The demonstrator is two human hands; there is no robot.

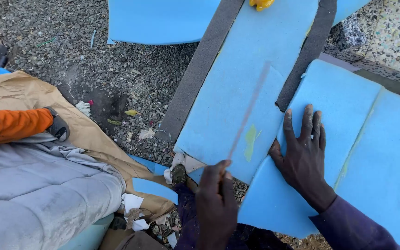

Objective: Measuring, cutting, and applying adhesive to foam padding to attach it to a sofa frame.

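Observation:
My right hand [303, 157] lies flat, fingers spread, on a blue foam slab [371, 153] at the right. My left hand [216, 203] is closed around the lower end of a long thin blade [248, 111], which is blurred by motion. The blade runs up and to the right across a second blue foam slab [237, 92]. That slab carries a yellowish smear [251, 139] and is edged by dark grey foam strips [200, 69]. The two slabs meet just beside my right thumb.
Gravel ground [70, 41] lies at the top left. A grey quilted cushion [38, 194] rests on brown paper [19, 92] at the left, with another person's orange-clad limb [10, 124] above it. More blue foam [158, 21], a yellow object [260, 3] and speckled foam [394, 32] lie along the top.

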